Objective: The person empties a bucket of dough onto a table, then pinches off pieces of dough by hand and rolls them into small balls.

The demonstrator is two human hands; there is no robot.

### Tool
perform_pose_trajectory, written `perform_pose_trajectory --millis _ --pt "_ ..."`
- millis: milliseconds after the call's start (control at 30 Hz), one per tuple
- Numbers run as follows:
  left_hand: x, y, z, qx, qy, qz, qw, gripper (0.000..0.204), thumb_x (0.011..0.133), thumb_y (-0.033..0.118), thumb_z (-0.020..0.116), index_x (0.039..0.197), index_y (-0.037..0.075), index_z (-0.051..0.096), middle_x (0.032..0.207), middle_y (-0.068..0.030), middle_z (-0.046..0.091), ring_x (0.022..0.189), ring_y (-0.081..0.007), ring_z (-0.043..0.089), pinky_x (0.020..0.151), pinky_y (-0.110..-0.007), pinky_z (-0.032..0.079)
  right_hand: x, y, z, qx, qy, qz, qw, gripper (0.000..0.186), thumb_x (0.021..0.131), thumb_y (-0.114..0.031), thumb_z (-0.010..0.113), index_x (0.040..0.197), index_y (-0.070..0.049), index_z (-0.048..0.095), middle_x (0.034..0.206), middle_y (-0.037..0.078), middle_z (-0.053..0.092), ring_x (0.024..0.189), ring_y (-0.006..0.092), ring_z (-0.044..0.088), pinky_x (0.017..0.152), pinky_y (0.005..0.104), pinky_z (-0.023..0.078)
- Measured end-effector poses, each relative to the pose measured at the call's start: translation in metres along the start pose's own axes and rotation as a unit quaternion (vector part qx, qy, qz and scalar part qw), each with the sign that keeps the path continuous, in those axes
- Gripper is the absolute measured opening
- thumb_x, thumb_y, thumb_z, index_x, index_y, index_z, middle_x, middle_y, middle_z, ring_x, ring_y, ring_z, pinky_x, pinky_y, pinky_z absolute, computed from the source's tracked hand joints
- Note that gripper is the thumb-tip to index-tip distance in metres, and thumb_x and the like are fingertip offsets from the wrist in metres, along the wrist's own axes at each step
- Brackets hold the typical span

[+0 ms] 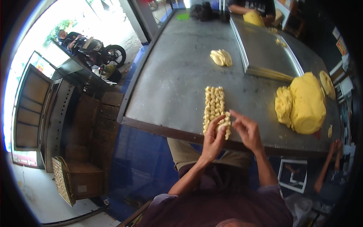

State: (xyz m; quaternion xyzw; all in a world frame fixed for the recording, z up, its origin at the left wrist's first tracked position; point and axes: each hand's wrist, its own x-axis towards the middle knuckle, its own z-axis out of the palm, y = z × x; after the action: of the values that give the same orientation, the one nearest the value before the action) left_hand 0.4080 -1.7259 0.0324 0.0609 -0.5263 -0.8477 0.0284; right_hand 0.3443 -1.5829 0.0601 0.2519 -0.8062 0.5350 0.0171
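Observation:
Small pale-yellow dough balls (pixel 214 99) lie in several close rows on the metal table, near its front edge. My left hand (pixel 214 142) rests over the near end of these rows, its thumb and forefinger apart and touching the dough; its other fingers are partly hidden. Just to the right, my right hand (pixel 247 131) is held with its fingers spread beside the shorter right-hand row, and nothing shows in its grasp. Beyond the rows sits a folded lump of pale dough (pixel 221 58). A large yellow dough mass (pixel 308 103) lies to the right.
A metal tray (pixel 264 49) lies at the table's far right. Behind it, a person in dark clothes (pixel 261 8) has hands at a yellow lump (pixel 253 18). Dark bundles (pixel 201 12) sit on the far edge. Another person's arm (pixel 326 166) shows at lower right.

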Motion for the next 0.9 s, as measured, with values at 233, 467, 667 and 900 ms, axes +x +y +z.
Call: perform_pose_trajectory --millis 233,467,667,900 --pt "0.007 -0.007 0.009 0.075 -0.054 -0.03 0.995 0.03 0.105 0.03 0.04 0.1 0.005 0.056 0.066 0.0048 0.043 0.059 -0.0033 0.038 0.051 -0.022 0.032 -0.01 -0.018 0.0 -0.086 -0.007 -0.12 0.989 0.021 0.093 -0.018 0.063 0.106 -0.003 0.059 0.077 0.012 0.061 0.066 0.0276 0.06 0.06 0.0365 0.048" --pt "-0.004 -0.023 0.023 0.096 -0.121 0.037 0.987 0.032 0.105 0.029 0.039 0.082 0.009 0.048 0.067 0.0053 0.044 0.056 -0.0036 0.038 0.048 -0.022 0.032 0.028 0.066 0.004 -0.089 0.041 0.055 0.994 0.028 0.098 -0.025 0.054 0.085 0.0 0.053 0.067 0.018 0.054 0.055 0.0309 0.054 0.052 0.0385 0.042" --pt "-0.012 0.008 0.027 0.16 -0.11 0.034 0.98 0.033 0.104 0.035 0.044 0.092 0.006 0.053 0.076 0.0016 0.053 0.069 -0.0072 0.05 0.063 -0.024 0.042 0.044 0.084 0.028 -0.134 0.017 0.066 0.989 0.029 0.082 -0.023 0.075 0.086 0.0 0.057 0.08 0.014 0.062 0.074 0.0318 0.06 0.068 0.0408 0.048" --pt "0.005 -0.005 0.001 0.031 -0.06 -0.005 0.998 0.034 0.105 0.028 0.039 0.113 0.003 0.059 0.075 0.0018 0.054 0.065 -0.0063 0.047 0.06 -0.023 0.04 0.026 0.063 0.017 -0.134 0.079 -0.046 0.987 0.026 0.091 -0.014 0.063 0.115 -0.004 0.065 0.08 0.012 0.062 0.068 0.0207 0.057 0.063 0.0333 0.047"
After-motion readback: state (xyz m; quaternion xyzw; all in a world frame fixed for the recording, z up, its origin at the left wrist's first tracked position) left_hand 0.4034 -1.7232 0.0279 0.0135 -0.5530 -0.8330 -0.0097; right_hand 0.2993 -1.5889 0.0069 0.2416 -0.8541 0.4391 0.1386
